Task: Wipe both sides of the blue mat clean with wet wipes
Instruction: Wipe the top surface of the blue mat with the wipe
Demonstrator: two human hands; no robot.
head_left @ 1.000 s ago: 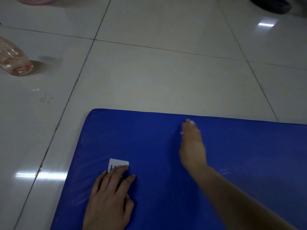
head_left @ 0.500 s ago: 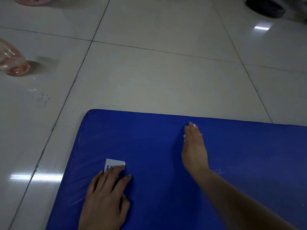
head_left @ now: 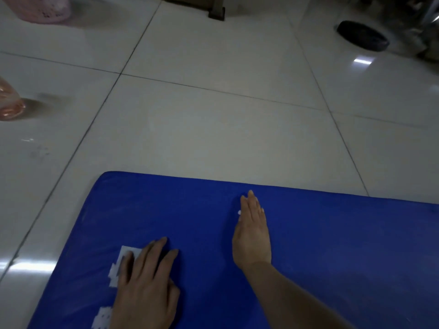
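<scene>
The blue mat (head_left: pixel 332 245) lies flat on the tiled floor and fills the lower part of the head view. My left hand (head_left: pixel 145 288) rests flat near the mat's left side, fingers straight, pressing a white wet wipe (head_left: pixel 123 260) that shows at its left edge. My right hand (head_left: pixel 253 233) lies flat near the mat's far edge with straight fingers; a sliver of white wet wipe (head_left: pixel 239 213) peeks out under its fingers. Another white piece (head_left: pixel 102 318) shows beside my left wrist.
A pink basket (head_left: pixel 40 8) stands at the far left. A pinkish clear bottle (head_left: pixel 9 103) lies at the left edge. A dark round object (head_left: pixel 363 35) sits at the far right. A furniture leg (head_left: pixel 216 13) stands at the top. Glossy white tiles surround the mat.
The view has tilted up, so the mat sits lower in frame. My right hand has slid back a little from the far edge. More of the wipe shows under my left hand.
</scene>
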